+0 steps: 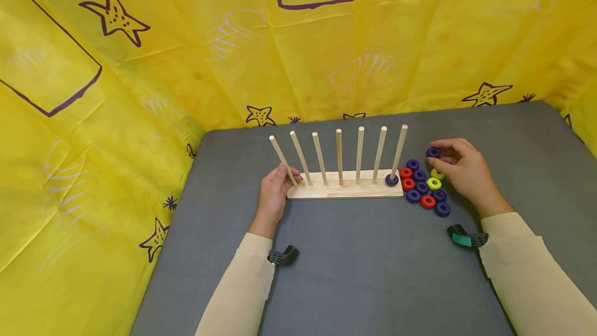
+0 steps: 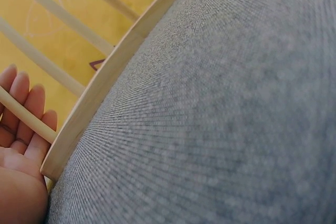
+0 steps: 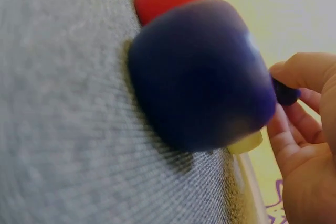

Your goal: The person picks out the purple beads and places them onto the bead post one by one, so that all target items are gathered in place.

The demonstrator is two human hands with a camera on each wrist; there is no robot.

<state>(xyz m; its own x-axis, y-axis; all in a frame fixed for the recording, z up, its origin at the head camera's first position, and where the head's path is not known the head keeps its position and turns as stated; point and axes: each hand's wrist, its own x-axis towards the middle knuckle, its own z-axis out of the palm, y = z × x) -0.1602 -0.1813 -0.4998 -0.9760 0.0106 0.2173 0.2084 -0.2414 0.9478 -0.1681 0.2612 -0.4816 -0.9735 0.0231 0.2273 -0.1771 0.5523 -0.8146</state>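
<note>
Head view: pegboard point(image 1: 345, 191); left hand point(image 1: 274, 193) at its left end, fingers loosely extended; right hand point(image 1: 464, 166) beyond its right end, fingers pinching blue ring point(image 1: 432, 156); shallow pinch could drop it among nearby rings point(image 1: 422, 192).

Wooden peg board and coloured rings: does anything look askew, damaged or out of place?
Nothing clearly stands out. The pegs fan outward in the head view, probably just lens distortion; loose rings lie grouped right of the board.

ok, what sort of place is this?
Probably a makeshift recording booth, though I can't be sure: yellow printed cloth hangs behind and beside a grey table, which holds a wooden peg stand, and dark devices sit at both wrists.
</note>
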